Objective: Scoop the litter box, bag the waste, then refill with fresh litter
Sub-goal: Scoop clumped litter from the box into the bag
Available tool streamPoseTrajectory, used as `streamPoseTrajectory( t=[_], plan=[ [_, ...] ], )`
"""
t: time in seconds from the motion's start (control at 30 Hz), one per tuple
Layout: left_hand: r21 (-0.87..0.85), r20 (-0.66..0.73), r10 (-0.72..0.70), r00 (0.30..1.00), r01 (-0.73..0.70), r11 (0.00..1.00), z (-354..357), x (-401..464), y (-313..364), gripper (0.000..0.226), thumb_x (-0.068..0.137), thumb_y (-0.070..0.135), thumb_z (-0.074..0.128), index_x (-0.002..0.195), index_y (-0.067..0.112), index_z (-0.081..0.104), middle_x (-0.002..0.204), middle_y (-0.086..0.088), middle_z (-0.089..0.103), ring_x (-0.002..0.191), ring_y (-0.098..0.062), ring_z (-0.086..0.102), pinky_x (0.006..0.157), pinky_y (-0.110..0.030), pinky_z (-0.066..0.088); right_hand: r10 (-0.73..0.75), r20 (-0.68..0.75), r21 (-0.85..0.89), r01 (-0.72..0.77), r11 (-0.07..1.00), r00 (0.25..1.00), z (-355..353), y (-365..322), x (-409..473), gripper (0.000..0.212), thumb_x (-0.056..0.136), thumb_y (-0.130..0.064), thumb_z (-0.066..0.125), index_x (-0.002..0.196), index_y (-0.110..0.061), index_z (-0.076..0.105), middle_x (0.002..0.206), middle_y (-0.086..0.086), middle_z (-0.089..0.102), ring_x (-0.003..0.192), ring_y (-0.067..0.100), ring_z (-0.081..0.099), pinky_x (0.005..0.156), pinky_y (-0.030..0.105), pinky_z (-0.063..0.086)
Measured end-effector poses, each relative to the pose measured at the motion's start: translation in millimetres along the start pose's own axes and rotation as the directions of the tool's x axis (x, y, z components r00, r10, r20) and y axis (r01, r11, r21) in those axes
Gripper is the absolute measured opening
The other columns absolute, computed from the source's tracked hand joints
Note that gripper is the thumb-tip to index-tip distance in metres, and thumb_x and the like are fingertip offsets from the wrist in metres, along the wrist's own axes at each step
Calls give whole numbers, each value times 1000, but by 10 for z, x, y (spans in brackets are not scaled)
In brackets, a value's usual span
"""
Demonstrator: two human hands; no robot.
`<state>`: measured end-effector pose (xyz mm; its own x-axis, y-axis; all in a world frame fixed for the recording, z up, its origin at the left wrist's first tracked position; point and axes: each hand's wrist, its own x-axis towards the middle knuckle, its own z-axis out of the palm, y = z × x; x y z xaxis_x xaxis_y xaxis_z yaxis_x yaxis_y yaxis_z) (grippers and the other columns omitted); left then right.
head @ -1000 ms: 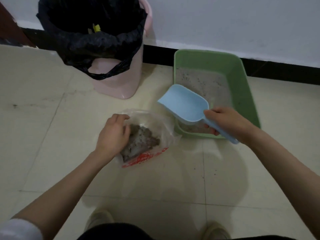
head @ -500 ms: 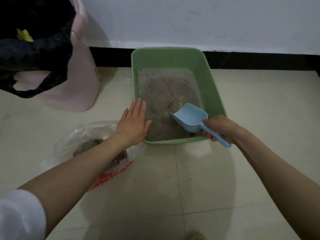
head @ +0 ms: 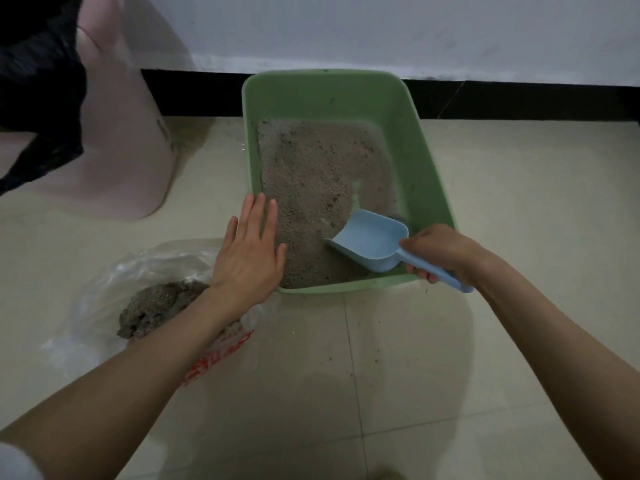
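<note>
Since a moment ago, little has moved. Right hand (head: 440,252) still grips the blue scoop (head: 372,240), dipped into litter (head: 311,188). Left hand (head: 251,254) rests flat and released on the green litter box (head: 426,161) rim, waste bag (head: 138,292) behind its wrist.

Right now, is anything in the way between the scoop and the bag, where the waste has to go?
Yes. The left hand lies open, palm down, over the near left corner of the box, and its forearm crosses the bag. Both stand between the scoop, held in the right hand, and the bag.
</note>
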<state>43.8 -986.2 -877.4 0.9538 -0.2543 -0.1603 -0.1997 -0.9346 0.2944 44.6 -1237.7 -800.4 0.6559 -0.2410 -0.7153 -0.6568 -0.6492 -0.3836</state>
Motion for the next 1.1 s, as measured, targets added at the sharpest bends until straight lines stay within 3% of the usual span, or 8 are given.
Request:
streamPoseTrajectory(
  t=[0.37, 0.47, 0.6, 0.93, 1.1],
  plan=[
    [-9, -5, -2, 1000, 2, 1000, -18, 1, 9, 64, 98, 34, 29, 148, 11, -5, 156, -8, -11, 142, -20, -18, 115, -39, -2, 75, 30, 422, -81, 903, 997, 201, -86, 248, 17, 96, -12, 45, 88, 0, 53, 68, 11, 53, 51, 17, 45, 43, 26, 36],
    [-11, -3, -4, 1000, 4, 1000, -18, -5, 11, 64, 98, 34, 28, 148, 12, -5, 156, -7, -11, 142, -19, -19, 116, -39, -3, 63, 44, 462, -76, 884, 997, 254, -118, 342, 15, 95, -12, 43, 97, 0, 51, 70, 11, 53, 52, 18, 47, 37, 20, 38],
    [-23, -8, -1, 1000, 1, 1000, -23, -5, 20, 64, 98, 33, 30, 148, 12, -3, 156, -7, -10, 142, -19, -18, 116, -40, -2, 62, 68, 501, -88, 861, 996, 386, -199, 448, 20, 95, -17, 42, 103, 0, 49, 72, 12, 53, 54, 19, 49, 45, 27, 40],
    [-13, -17, 4, 1000, -4, 1000, -15, -8, 13, 64, 97, 32, 31, 148, 11, -1, 157, -8, -7, 142, -19, -18, 117, -41, 0, 72, 76, 586, -103, 804, 995, 460, -360, 715, 23, 96, -22, 44, 102, -1, 49, 74, 10, 54, 61, 18, 52, 53, 28, 44],
    [-28, -23, 4, 1000, -5, 1000, -15, -1, 17, 63, 97, 31, 33, 148, 11, 2, 157, -9, -5, 142, -20, -16, 117, -42, 1, 17, 0, 669, -13, 743, 1000, 498, -298, 811, 19, 94, -19, 49, 101, -2, 52, 80, 8, 56, 72, 19, 57, 80, 35, 51]
  ],
)
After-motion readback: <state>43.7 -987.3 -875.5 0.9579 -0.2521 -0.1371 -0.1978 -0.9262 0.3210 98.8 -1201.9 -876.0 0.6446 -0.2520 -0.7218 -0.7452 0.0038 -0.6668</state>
